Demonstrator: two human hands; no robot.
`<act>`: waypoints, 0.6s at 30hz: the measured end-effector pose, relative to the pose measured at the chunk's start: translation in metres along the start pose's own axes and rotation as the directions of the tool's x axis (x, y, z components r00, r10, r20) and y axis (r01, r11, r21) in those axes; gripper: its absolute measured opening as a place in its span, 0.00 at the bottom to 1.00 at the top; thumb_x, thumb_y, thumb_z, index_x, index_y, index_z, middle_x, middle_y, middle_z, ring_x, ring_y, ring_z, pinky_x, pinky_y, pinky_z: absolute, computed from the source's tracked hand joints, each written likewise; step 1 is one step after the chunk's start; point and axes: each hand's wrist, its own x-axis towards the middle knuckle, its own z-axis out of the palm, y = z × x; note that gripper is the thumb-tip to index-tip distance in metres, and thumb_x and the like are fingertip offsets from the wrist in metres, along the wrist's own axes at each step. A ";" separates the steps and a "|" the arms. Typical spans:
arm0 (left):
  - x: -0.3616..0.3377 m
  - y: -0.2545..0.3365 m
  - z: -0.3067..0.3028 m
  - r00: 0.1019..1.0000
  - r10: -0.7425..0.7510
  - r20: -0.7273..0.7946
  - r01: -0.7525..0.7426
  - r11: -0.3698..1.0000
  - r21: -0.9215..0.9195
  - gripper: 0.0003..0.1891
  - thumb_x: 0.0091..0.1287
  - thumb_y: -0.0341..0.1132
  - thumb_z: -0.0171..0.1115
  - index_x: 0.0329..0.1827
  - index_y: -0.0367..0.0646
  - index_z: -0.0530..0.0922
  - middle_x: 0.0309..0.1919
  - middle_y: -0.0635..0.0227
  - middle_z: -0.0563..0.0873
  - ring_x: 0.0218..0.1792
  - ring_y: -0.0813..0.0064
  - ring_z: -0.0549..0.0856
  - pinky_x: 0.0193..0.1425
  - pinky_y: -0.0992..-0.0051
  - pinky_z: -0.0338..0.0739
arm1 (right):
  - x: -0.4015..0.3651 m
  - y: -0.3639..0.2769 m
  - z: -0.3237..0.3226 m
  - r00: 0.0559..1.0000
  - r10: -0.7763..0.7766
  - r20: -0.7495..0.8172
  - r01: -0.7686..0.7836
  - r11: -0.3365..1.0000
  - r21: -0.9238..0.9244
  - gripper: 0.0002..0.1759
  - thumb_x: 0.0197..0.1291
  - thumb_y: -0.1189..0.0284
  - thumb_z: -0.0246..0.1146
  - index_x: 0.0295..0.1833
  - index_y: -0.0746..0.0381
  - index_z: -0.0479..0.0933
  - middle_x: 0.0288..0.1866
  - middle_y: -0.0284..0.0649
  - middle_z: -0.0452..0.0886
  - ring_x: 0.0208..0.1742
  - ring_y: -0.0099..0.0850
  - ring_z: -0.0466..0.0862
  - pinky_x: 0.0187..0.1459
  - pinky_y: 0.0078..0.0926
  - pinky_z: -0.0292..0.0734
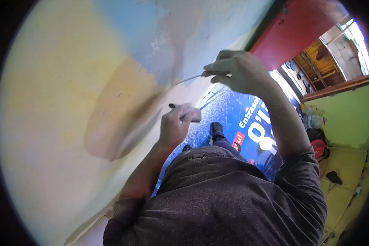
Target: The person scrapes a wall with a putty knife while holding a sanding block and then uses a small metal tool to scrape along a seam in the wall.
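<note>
- Pinching the thin tool (pixel 191 78) by its near end, with the fingertips of the right hand (pixel 242 72) pressed together.
- Pointing from this grip toward the painted wall (pixel 69 82), with long axis sloping down-left in the view; cannot tell whether touching there.
- Gripping the small greyish object (pixel 196 115) in the left hand (pixel 174 128), beside the wall and below the tool in the view; too unclear to name exactly.
- Reaching nearest to the tool with the right hand.

Person wears a dark grey-brown short-sleeved T-shirt (pixel 233 197), plain across the visible front, with dark trousers (pixel 222 141) and dark footwear (pixel 216 128).
</note>
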 end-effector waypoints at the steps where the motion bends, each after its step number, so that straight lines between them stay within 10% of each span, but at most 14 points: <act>1: -0.013 -0.003 -0.015 0.999 0.050 0.005 -0.050 0.998 0.021 0.16 0.78 0.35 0.73 0.63 0.37 0.88 0.48 0.47 0.96 0.50 0.51 0.97 0.55 0.58 0.90 | -0.004 0.001 -0.005 0.998 0.046 -0.034 -0.043 0.995 0.091 0.18 0.65 0.73 0.81 0.60 0.61 0.93 0.52 0.41 0.89 0.47 0.33 0.96 0.48 0.31 0.93; 6: -0.074 0.000 -0.085 0.988 0.140 -0.066 -0.127 0.978 0.168 0.13 0.74 0.30 0.77 0.58 0.41 0.89 0.45 0.53 0.96 0.43 0.50 0.96 0.48 0.56 0.89 | -0.021 0.001 0.002 0.929 0.316 -0.194 -0.094 0.708 0.700 0.19 0.66 0.79 0.81 0.60 0.72 0.88 0.48 0.42 0.90 0.54 0.38 0.98 0.57 0.29 0.93; 14: -0.094 0.072 -0.183 0.876 0.479 -0.058 -0.393 0.778 0.491 0.14 0.73 0.30 0.80 0.58 0.38 0.89 0.45 0.56 0.96 0.44 0.50 0.96 0.53 0.58 0.90 | -0.024 0.004 0.048 0.704 0.589 -0.398 0.200 0.373 0.906 0.41 0.61 0.73 0.87 0.75 0.77 0.76 0.49 0.44 0.91 0.55 0.32 0.93 0.62 0.33 0.88; 18: -0.109 0.066 -0.213 0.849 0.524 -0.076 -0.387 0.712 0.586 0.14 0.74 0.30 0.80 0.58 0.37 0.89 0.46 0.57 0.96 0.44 0.47 0.95 0.50 0.58 0.90 | -0.004 -0.006 0.068 0.492 0.741 -0.456 0.363 0.302 0.882 0.34 0.71 0.77 0.79 0.76 0.75 0.73 0.48 0.41 0.89 0.47 0.28 0.88 0.57 0.33 0.85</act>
